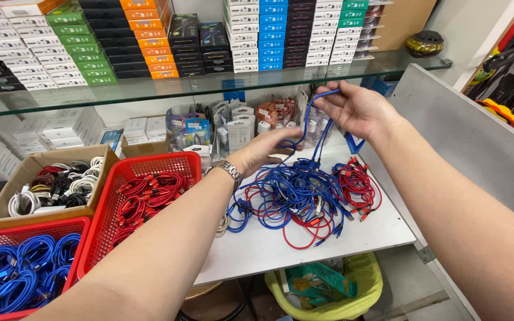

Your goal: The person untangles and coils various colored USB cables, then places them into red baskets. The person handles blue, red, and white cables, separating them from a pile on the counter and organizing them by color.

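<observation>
A tangled heap of blue and red cables (304, 196) lies on a white table (269, 249). My right hand (358, 110) is raised above the heap and pinches a loop of one blue cable (319, 122) that runs down into the pile. My left hand (263, 151), with a metal watch on the wrist, grips the same blue cable lower down, just over the heap.
A red basket (114, 196) of red cables, another red basket (7, 235) of coiled blue cables and a cardboard box (25, 169) of black and white cables stand at the left. A glass shelf (209, 83) carries stacked small boxes. A yellow-lined bin (328, 297) sits under the table.
</observation>
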